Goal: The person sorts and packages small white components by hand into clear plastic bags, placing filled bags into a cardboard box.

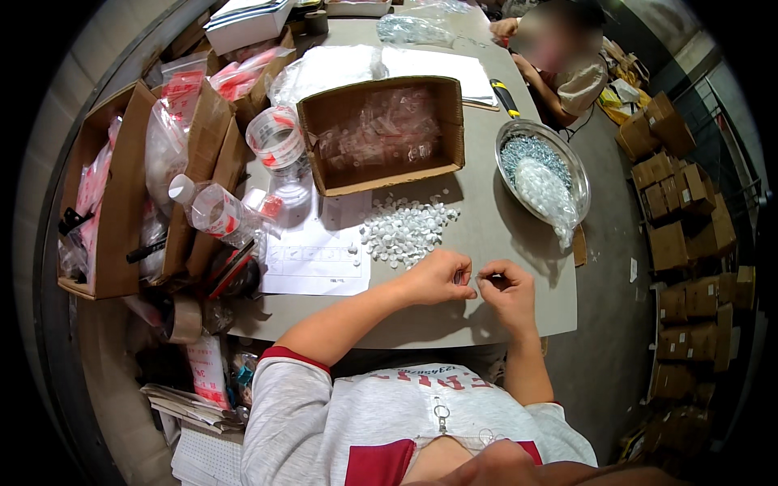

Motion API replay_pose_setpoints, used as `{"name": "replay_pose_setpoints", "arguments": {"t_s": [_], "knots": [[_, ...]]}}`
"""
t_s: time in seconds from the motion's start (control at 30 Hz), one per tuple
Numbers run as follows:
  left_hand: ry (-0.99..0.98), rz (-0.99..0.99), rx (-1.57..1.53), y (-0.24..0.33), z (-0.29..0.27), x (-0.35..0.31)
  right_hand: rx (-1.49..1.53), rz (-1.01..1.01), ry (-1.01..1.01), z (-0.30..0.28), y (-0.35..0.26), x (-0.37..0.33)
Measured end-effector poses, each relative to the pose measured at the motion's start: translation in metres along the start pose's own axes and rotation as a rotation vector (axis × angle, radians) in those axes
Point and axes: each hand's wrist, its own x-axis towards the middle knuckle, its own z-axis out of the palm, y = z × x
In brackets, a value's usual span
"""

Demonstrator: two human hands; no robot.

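A loose pile of small, round, white discs (pixel 405 233) lies on a pale grey tabletop (pixel 478 223), just beyond the wearer's hands and mostly to their left. At the pile's near right edge is the bare left hand (pixel 444 278), its fingers curled and its thumb and forefinger drawn close together. The bare right hand (pixel 507 293), a little farther right of the pile, is curled the same way. The two hands face each other, fingertips almost meeting; whatever is between them is too small to make out, so I cannot tell whether either is gripping something. Behind the pile stands an open brown cardboard box (pixel 451 125) with clear plastic bags (pixel 381 125) inside. Right of the pile is a round, shiny metal bowl (pixel 578 166) of small silvery pieces (pixel 528 151). A white printed paper sheet (pixel 304 279) lies to the pile's left.
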Motion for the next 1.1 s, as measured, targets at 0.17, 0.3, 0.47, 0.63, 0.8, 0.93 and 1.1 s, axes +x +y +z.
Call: {"name": "replay_pose_setpoints", "arguments": {"t_s": [0.17,0.3,0.47,0.63,0.8,0.93,1.1], "knots": [[0.033,0.102,-0.222,-0.012,0.015,0.002,-0.060,-0.180,-0.113,0.013,-0.015,0.001],[-0.034,0.069,-0.346,-0.016,0.013,0.003,0.131,-0.103,-0.068,0.012,-0.015,-0.003],[-0.142,0.001,-0.518,-0.011,0.009,0.001,-0.290,-0.361,-0.167,-0.005,-0.017,-0.003],[-0.209,0.071,-0.390,-0.004,0.003,-0.001,-0.621,-0.541,-0.175,0.005,-0.029,-0.008],[0.043,0.176,-0.148,0.003,0.008,-0.003,-0.560,-0.549,-0.069,0.001,-0.022,-0.008],[0.151,0.348,-0.053,0.001,0.007,0.001,-0.465,-0.430,0.021,-0.007,-0.017,-0.010],[0.191,0.404,0.055,0.003,0.007,0.001,-0.348,-0.231,0.062,-0.003,-0.016,-0.011]]}}
